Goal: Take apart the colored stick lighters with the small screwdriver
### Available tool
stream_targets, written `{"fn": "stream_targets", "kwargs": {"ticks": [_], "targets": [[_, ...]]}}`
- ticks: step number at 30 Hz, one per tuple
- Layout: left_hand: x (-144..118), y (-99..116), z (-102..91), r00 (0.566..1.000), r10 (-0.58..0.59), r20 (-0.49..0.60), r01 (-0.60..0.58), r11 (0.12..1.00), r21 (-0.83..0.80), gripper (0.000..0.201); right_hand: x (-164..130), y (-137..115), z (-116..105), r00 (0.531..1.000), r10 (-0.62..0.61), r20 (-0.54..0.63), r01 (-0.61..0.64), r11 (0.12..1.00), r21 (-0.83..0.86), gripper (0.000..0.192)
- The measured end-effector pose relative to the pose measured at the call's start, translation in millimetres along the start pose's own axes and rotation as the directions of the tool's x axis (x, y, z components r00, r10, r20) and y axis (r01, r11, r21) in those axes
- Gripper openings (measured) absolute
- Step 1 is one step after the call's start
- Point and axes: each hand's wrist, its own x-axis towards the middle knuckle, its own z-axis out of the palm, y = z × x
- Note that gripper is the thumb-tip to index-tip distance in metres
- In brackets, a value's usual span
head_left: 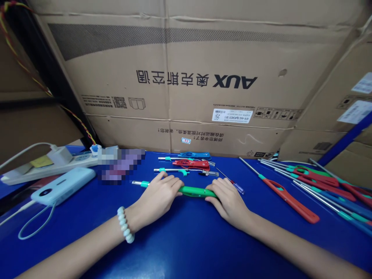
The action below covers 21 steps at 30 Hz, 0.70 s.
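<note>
A green long-nosed gas lighter (196, 191) lies crosswise between my hands, its metal tube pointing left. My left hand (164, 192) is closed around its front part, near the turquoise collar. Around the rear end of the green handle, my right hand (228, 199) is closed too. Just beyond them lie opened lighter parts: a red handle shell (192, 165), a blue handle shell (194, 155), metal tubes with turquoise pieces and small clear tanks (209, 173). A screwdriver with a clear purple handle (238, 188) rests beyond my right hand.
An orange-red lighter (290, 201) and several more lighters (325, 180) lie at the right. On the left are a light-blue power bank (64, 186) with a cord loop and a white power strip (78, 159). A large cardboard box (186, 50) walls off the blue table's (174, 248) back.
</note>
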Motion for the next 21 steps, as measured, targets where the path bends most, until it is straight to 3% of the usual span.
{"fn": "stream_targets", "kwargs": {"ticks": [9, 15, 21], "targets": [[-2.4, 12.5, 1.4, 0.986, 0.131, -0.102, -0.120, 0.987, 0.107, 0.029, -3.6, -5.1, 8.0, 0.973, -0.232, 0.015, 0.227, 0.932, -0.284, 0.035], [-4.6, 15.5, 2.0, 0.969, 0.194, -0.153, -0.169, 0.972, 0.163, 0.028, -5.3, -7.4, 10.2, 0.978, -0.209, 0.014, 0.204, 0.931, -0.302, 0.045], [-4.7, 18.2, 1.9, 0.963, 0.215, -0.160, -0.188, 0.968, 0.168, 0.031, -5.0, -10.5, 8.7, 0.981, -0.181, 0.072, 0.194, 0.941, -0.277, 0.040]]}}
